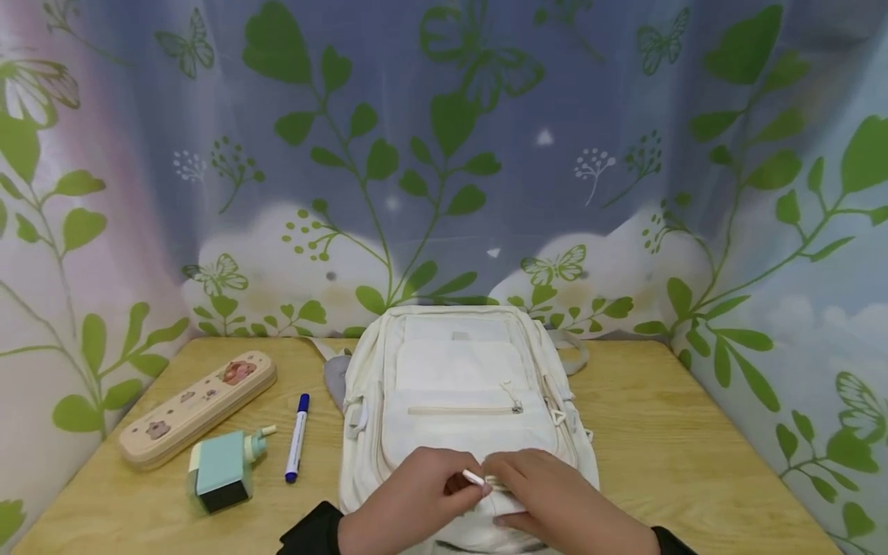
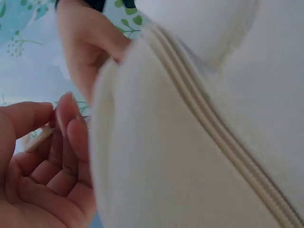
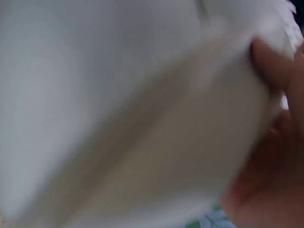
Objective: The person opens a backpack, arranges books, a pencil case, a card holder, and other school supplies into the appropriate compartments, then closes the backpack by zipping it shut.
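Observation:
A white backpack (image 1: 454, 366) lies on the table with its front pocket zipper facing up. At its near end, my left hand (image 1: 423, 493) pinches a small pale zipper pull (image 1: 474, 478) between thumb and fingers. The left wrist view shows this pull as a cream strip by the fingertips, partly hidden by the hand. Close beside it, my right hand (image 1: 555, 501) grips the bag's near edge, thumb on one side of the fabric and fingers on the other. A beige zipper track (image 2: 209, 123) runs along the bag's side. The right wrist view is blurred.
Left of the backpack lie a blue-capped marker (image 1: 297, 438), a teal bottle-like thing with a nozzle (image 1: 223, 469) and a beige pencil case (image 1: 197, 408). A grey plush-like piece (image 1: 336, 379) hangs at the bag's left side. A patterned curtain (image 1: 444, 154) surrounds the wooden table (image 1: 666, 447).

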Tool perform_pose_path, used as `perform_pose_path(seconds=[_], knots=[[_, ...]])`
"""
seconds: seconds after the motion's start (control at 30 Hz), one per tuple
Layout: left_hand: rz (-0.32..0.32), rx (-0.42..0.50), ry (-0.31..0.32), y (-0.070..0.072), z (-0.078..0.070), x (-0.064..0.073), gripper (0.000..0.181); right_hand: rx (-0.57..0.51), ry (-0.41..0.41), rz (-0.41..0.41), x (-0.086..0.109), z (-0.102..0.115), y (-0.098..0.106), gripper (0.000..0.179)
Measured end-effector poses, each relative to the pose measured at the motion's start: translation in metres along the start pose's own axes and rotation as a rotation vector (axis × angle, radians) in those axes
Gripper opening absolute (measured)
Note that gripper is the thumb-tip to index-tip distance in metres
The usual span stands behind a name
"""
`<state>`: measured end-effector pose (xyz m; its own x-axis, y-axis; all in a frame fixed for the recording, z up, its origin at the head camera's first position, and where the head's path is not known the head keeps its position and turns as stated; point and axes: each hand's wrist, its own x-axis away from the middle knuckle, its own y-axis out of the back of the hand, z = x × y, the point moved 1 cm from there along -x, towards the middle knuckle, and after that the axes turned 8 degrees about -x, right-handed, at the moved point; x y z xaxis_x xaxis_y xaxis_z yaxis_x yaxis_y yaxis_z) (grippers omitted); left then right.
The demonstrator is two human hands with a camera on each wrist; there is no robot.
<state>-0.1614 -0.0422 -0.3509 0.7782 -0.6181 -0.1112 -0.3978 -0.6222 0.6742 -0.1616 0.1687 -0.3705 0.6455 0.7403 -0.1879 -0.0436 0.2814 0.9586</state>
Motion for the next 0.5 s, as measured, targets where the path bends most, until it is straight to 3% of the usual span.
perform_pose_path(seconds=[0.13,0.3,0.5], knots=[[0.047,0.049,0.016,-0.001,0.001,0.003,0.020,0.086,0.050,-0.115,-0.005,-0.001,-0.014,0.033],[0.088,0.165,0.076,0.002,0.010,0.011,0.022,0.114,0.058,-0.246,-0.005,0.000,-0.024,0.036],[0.104,0.181,0.085,0.009,0.019,0.022,0.018,0.101,0.069,-0.298,-0.005,0.000,-0.028,0.039]])
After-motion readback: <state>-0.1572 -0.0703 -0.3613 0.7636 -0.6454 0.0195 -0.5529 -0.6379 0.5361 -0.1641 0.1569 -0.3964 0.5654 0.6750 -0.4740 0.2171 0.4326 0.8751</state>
